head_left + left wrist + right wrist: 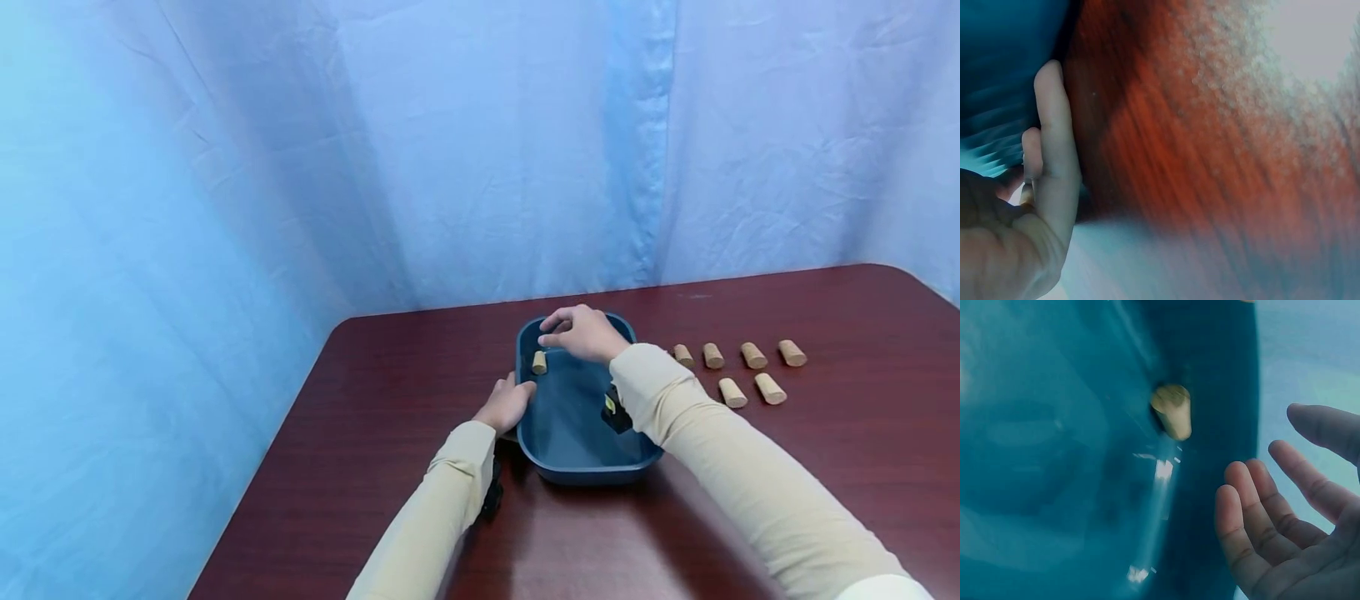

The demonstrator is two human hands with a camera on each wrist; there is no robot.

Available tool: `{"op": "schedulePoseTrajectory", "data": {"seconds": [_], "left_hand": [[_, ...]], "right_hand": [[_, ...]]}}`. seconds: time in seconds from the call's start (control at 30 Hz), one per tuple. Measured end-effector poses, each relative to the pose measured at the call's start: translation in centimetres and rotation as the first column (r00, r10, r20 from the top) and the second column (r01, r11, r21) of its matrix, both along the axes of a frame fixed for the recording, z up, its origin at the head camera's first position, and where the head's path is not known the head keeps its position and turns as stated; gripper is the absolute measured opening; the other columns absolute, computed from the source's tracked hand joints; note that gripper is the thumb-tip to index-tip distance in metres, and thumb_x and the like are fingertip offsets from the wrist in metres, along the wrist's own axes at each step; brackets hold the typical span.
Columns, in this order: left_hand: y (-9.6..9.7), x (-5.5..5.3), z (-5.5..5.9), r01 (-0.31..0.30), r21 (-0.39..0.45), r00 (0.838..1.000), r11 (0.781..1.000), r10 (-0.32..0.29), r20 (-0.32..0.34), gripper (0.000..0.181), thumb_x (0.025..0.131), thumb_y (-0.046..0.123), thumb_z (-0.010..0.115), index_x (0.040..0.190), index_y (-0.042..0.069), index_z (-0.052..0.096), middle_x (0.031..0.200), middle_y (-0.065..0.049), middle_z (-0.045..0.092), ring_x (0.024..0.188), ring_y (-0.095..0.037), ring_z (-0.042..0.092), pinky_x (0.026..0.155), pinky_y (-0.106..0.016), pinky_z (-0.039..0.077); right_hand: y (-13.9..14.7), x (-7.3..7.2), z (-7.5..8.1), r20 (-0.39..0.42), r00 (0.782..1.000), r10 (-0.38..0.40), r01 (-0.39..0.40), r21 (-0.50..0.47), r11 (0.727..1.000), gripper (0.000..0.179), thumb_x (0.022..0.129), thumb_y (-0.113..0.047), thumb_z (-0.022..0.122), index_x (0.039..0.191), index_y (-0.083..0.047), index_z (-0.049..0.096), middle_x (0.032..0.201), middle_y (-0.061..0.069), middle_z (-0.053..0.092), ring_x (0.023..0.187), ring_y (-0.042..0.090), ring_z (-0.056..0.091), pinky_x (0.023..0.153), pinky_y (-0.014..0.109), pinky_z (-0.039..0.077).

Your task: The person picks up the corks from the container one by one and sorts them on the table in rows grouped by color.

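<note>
A dark blue rectangular tub sits on the table with one cork stopper inside, near its left wall. My left hand grips the tub's left side, thumb at the rim and fingers along the outside. In the left wrist view those fingers lie against the ribbed blue wall. Over the tub's far part hovers my right hand, fingers apart and holding nothing. The right wrist view shows the cork in the tub, a little away from the fingertips.
To the right of the tub, several more corks stand in two rows, the back row including one cork and the front row another cork. The dark red wooden table has a light blue curtain behind it.
</note>
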State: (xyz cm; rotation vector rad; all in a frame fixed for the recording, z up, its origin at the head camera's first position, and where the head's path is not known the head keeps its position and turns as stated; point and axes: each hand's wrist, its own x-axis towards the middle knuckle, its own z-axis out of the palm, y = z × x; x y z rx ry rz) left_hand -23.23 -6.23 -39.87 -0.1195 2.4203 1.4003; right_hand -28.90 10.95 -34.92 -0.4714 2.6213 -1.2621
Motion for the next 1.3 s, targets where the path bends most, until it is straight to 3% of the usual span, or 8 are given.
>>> {"op": "schedulePoseTrajectory", "data": {"seconds": [0.4,0.67,0.9,1.13,1.3], "left_hand": [[0.6,0.1,-0.4,0.006,0.002,1.0,1.0,-0.006,-0.019,0.049,0.095,0.022,0.041,0.14,0.001,0.041,0.12,-0.016,0.04,0.098,-0.031,0.047,0.081,-0.041,0.046],[0.6,0.4,-0.2,0.043,-0.019,0.999,0.999,-0.044,-0.026,0.043,0.096,0.024,0.038,0.132,0.0,0.038,0.122,-0.017,0.035,0.098,-0.032,0.04,0.084,-0.042,0.035],[0.4,0.4,-0.3,0.015,-0.012,1.0,1.0,-0.015,-0.016,0.051,0.094,0.023,0.04,0.141,0.003,0.038,0.128,-0.016,0.035,0.097,-0.032,0.044,0.077,-0.041,0.045],[0.5,0.2,-0.5,0.011,-0.011,1.0,1.0,-0.011,-0.023,0.048,0.092,0.022,0.041,0.136,0.002,0.039,0.123,-0.016,0.036,0.096,-0.032,0.043,0.079,-0.04,0.043],[0.5,0.4,-0.2,0.013,-0.003,1.0,1.0,-0.013,-0.019,0.047,0.094,0.021,0.04,0.137,0.001,0.039,0.125,-0.016,0.036,0.098,-0.032,0.042,0.082,-0.042,0.04]], "right_hand": [[-0.4,-0.3,-3.1,0.049,0.999,-0.023,0.02,0.054,0.998,0.041,0.102,-0.02,0.061,0.135,0.003,0.061,0.127,0.025,0.061,0.113,0.039,0.059,0.094,0.051,0.051],[-0.7,-0.5,-3.7,0.089,0.996,-0.003,-0.006,0.098,0.995,0.045,0.102,-0.021,0.06,0.139,0.004,0.056,0.136,0.027,0.054,0.12,0.042,0.054,0.096,0.052,0.048],[-1.7,-0.5,-4.3,0.048,0.999,-0.025,0.019,0.137,0.99,0.044,0.099,-0.019,0.064,0.137,0.002,0.058,0.139,0.027,0.054,0.121,0.043,0.055,0.096,0.054,0.049],[-2.2,-0.7,-4.6,-0.003,0.999,-0.045,0.045,0.209,0.977,0.045,0.099,-0.018,0.065,0.138,0.002,0.059,0.14,0.026,0.055,0.119,0.041,0.058,0.096,0.052,0.051],[-2.1,-0.8,-4.3,0.019,0.999,-0.035,0.03,0.204,0.979,0.046,0.099,-0.019,0.066,0.139,0.002,0.058,0.14,0.025,0.055,0.119,0.04,0.057,0.095,0.05,0.051]]}}
